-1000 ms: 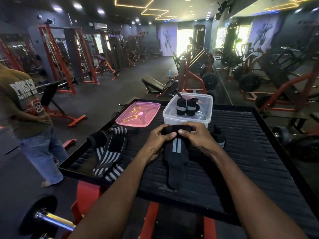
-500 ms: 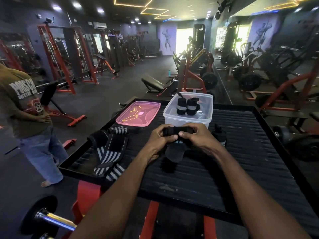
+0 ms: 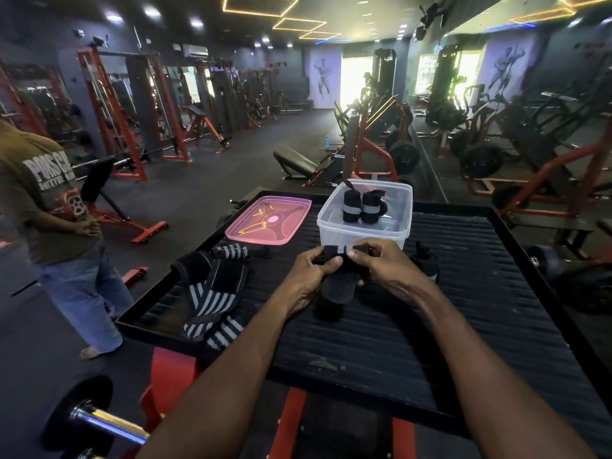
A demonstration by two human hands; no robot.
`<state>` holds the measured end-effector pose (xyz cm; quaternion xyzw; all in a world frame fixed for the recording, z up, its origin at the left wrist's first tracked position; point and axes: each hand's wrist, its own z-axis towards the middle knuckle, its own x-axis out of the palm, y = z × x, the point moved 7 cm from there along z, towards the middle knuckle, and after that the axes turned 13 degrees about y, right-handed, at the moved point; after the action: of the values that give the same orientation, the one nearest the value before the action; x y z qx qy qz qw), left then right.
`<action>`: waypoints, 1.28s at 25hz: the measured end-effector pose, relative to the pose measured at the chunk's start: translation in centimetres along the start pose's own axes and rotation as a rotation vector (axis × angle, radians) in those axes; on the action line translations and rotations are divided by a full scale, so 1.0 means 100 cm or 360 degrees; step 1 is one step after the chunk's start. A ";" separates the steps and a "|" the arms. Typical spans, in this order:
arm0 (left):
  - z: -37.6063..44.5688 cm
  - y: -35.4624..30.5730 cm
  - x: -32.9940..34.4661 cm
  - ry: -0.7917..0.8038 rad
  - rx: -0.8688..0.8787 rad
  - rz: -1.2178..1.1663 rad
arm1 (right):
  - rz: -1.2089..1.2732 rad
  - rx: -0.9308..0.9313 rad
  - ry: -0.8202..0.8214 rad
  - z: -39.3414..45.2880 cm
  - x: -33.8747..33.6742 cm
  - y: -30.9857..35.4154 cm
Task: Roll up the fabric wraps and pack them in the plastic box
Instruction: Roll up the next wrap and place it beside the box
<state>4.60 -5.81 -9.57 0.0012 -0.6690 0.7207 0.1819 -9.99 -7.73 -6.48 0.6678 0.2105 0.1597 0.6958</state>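
Both hands hold a black fabric wrap [image 3: 338, 286] just in front of the clear plastic box [image 3: 362, 230]. My left hand [image 3: 308, 276] pinches the rolled top from the left and my right hand [image 3: 381, 265] grips it from the right. A short loose tail hangs below the roll. Two rolled wraps [image 3: 361, 207] stand inside the box. One more rolled wrap [image 3: 427, 263] stands on the platform right of my right hand. Several unrolled black and grey striped wraps [image 3: 212, 289] lie at the platform's left edge.
The pink box lid [image 3: 268, 223] lies left of the box on the black ribbed platform [image 3: 463, 293]. A person [image 3: 56, 226] stands on the floor at the left. A barbell end [image 3: 82, 415] juts out at lower left. Gym machines fill the room behind.
The wrap's hanging tail has grown much shorter as my hands rolled it up. Both hands stayed in front of the box.
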 end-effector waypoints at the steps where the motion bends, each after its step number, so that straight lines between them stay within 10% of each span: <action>1: 0.001 0.000 0.001 0.0005 -0.0005 -0.0023 | -0.0094 -0.0054 -0.0054 0.000 -0.003 0.002; 21: 0.006 0.006 -0.007 -0.0067 -0.0042 0.0223 | -0.0511 0.0404 0.0106 0.002 0.018 -0.021; 32: -0.001 -0.001 -0.003 -0.0075 -0.0163 -0.0155 | -0.0466 -0.0118 0.0002 0.008 0.011 -0.007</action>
<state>4.89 -5.76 -9.59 0.0414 -0.7083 0.6755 0.2007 -8.64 -7.93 -7.30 0.6038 0.3000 0.0647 0.7357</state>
